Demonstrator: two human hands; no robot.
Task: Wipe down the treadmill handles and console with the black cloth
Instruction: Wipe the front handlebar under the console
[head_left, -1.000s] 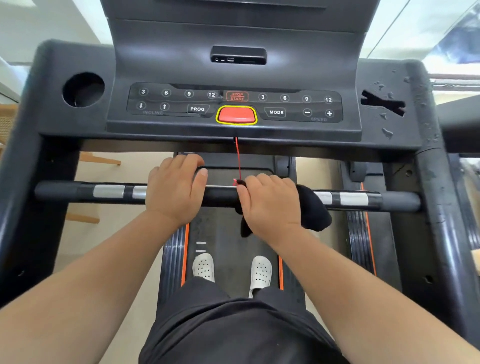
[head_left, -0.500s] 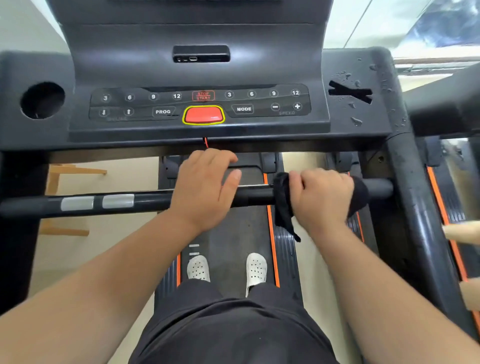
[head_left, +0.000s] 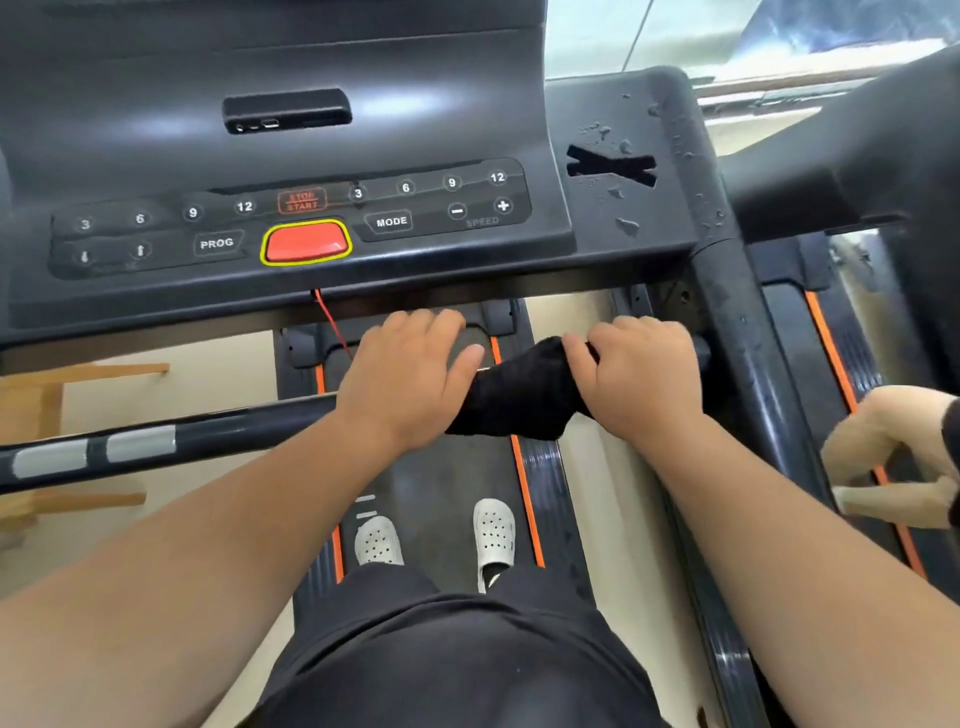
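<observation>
Right hand (head_left: 639, 379), clenched round the black cloth (head_left: 519, 397), has slid it to the handlebar (head_left: 218, 434) right end, left hand (head_left: 405, 384) gripping alongside; that half looks wiped, console (head_left: 415, 130) probably still to do

The handlebar (head_left: 234, 431) runs off the left edge, and its right stretch is hidden under the left hand (head_left: 410, 384), the black cloth (head_left: 519, 389) and the right hand (head_left: 639, 379) gripping that cloth. Both hands' fingertips curl over the bar's far side, out of sight. The red cord (head_left: 330, 322) passes behind the left hand. The console (head_left: 311, 156) is cut off at the top and left, and the lettering under its arrow buttons is too blurred to read. At the right edge another person's hand (head_left: 893, 457) is blurred and cut off. Near the bottom, black shorts (head_left: 457, 649) cover the heels of the white shoes (head_left: 494, 535)
</observation>
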